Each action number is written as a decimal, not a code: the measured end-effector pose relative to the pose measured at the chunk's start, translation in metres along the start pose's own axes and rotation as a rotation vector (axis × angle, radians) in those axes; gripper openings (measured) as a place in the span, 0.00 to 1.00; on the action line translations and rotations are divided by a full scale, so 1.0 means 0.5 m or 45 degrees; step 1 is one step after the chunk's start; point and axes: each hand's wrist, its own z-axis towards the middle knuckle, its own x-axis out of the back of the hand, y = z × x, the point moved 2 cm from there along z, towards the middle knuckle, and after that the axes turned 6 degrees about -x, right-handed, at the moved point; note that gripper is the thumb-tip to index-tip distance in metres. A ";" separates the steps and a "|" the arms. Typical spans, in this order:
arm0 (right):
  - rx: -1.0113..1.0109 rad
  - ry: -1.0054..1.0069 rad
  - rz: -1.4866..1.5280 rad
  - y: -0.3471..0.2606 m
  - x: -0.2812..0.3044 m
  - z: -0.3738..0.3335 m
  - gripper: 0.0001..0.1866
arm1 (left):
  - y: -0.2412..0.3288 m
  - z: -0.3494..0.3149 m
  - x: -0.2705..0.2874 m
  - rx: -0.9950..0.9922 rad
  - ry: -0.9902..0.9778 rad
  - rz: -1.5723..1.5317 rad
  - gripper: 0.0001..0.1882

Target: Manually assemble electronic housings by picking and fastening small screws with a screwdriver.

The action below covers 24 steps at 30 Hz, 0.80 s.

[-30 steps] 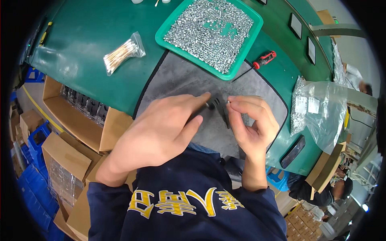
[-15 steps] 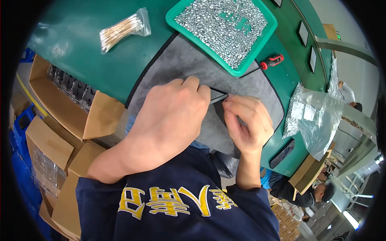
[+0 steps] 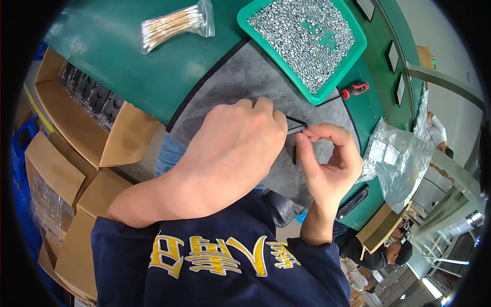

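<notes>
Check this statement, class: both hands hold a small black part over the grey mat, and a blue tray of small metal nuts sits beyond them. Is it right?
Not quite. The head view shows the tray is green, not blue. The rest holds: left hand and right hand hold the small black part over the grey mat, with the metal nuts beyond.

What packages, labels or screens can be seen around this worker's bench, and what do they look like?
Clear bag of cotton swabs: top of green bench, long, tan sticks.
Clear plastic bag: right bench edge, crumpled, with small silvery parts and white rectangular labels.
Cardboard boxes: left below bench, brown, open.
Dark flat panels: far right, rectangular.
</notes>
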 end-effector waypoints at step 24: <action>-0.303 0.001 -0.058 -0.048 0.013 0.004 0.18 | 0.006 -0.007 0.004 0.021 -0.016 0.057 0.04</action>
